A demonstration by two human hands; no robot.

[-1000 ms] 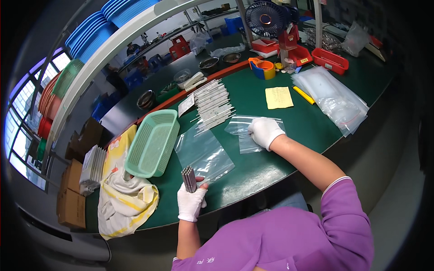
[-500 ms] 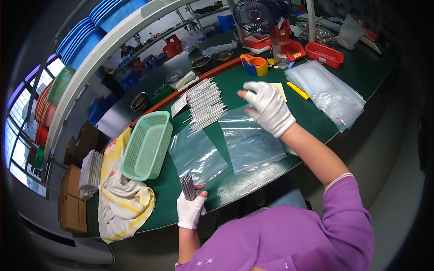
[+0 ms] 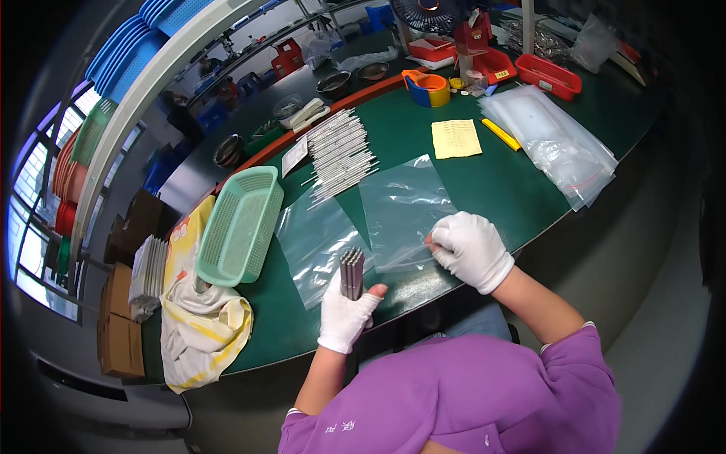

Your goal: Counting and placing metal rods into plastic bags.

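My left hand (image 3: 346,314), in a white glove with bare fingertips showing, is closed round a bundle of thin grey metal rods (image 3: 352,274), their ends pointing up. It is above the near edge of the left clear plastic bag (image 3: 314,242). My right hand (image 3: 473,250), gloved likewise, has its fingers pinched together at the near right corner of the second clear plastic bag (image 3: 397,216); the glove covers part of that corner. Beyond both bags lies a row of many thin silvery rods (image 3: 342,155), with a small white paper slip (image 3: 296,157) beside it.
A green mesh basket (image 3: 240,227) and a yellow-white cloth (image 3: 204,329) lie at the left. Farther right are a yellow note (image 3: 456,139), a yellow cutter (image 3: 501,135), a tape dispenser (image 3: 427,88), a red tray (image 3: 549,77) and a stack of clear bags (image 3: 556,144).
My right hand has come down from above the far side of the right bag to its near right corner, uncovering the yellow note. My left hand has risen slightly rightward with the rod bundle.
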